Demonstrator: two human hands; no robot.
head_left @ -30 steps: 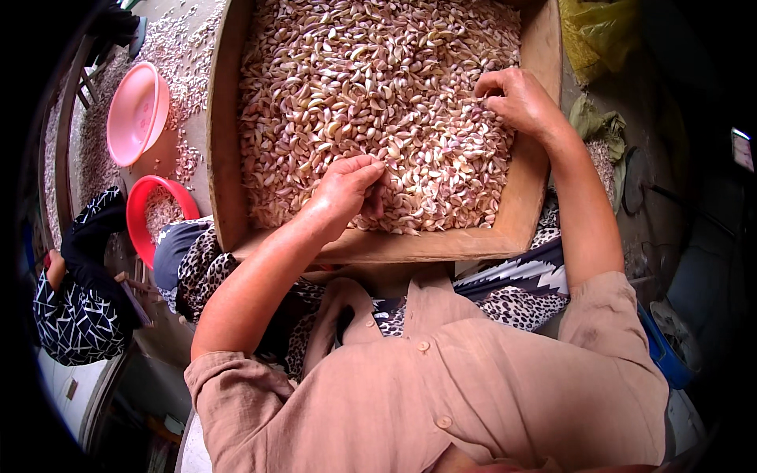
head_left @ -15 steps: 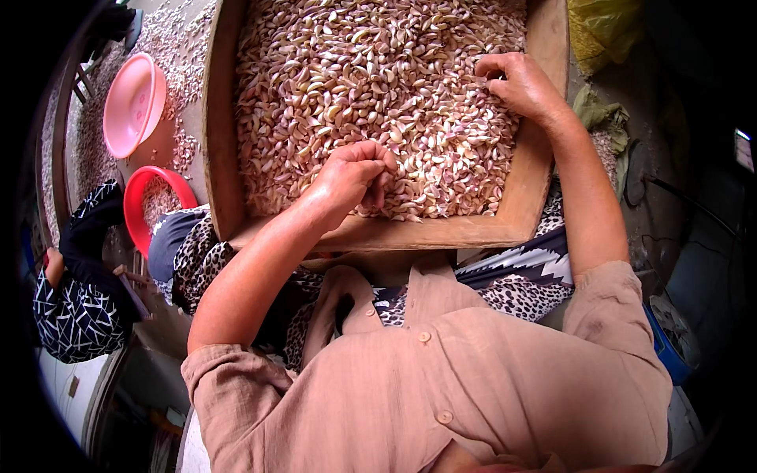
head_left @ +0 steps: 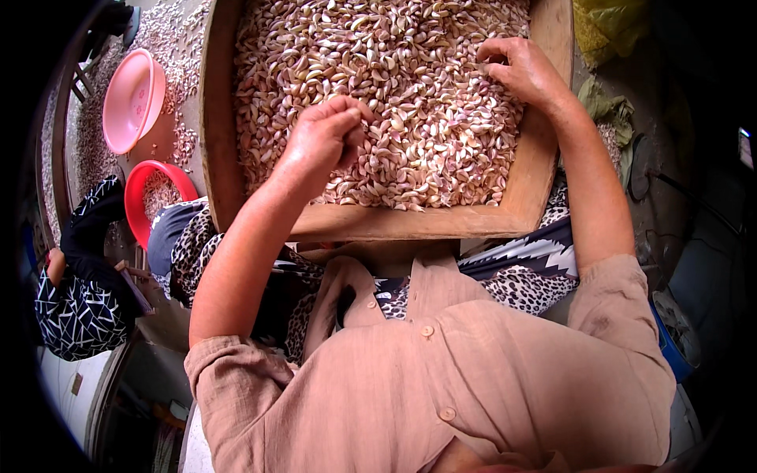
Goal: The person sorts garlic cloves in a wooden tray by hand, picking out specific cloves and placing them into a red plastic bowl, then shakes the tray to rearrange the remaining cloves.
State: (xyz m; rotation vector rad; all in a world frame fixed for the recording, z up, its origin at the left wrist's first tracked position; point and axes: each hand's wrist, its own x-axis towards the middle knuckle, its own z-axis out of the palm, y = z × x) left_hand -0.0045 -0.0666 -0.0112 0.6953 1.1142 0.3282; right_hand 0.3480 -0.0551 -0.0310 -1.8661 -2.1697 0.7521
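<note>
A wooden tray (head_left: 371,225) with raised sides lies before me, filled with a thick layer of pale, purple-tinged garlic cloves (head_left: 410,118). Over the cloves, left of centre near the tray's front, is my left hand (head_left: 325,140). Its thumb and forefinger are pinched together and the other fingers curl under; anything between the tips is too small to make out. My right hand (head_left: 524,71) is over the cloves by the tray's right side. Its fingers are bent, with a gap between thumb and forefinger, and I see nothing held there.
A pink basin (head_left: 134,101) and a red basin (head_left: 191,188) holding cloves stand left of the tray. More cloves cover the floor (head_left: 177,39) there. Another person's patterned sleeve (head_left: 83,311) shows at far left. A yellow bag (head_left: 611,31) is at the far right.
My left hand has moved away from me and a little left over the cloves, still pinched. My right hand has shifted slightly farther away, its fingers bent as before.
</note>
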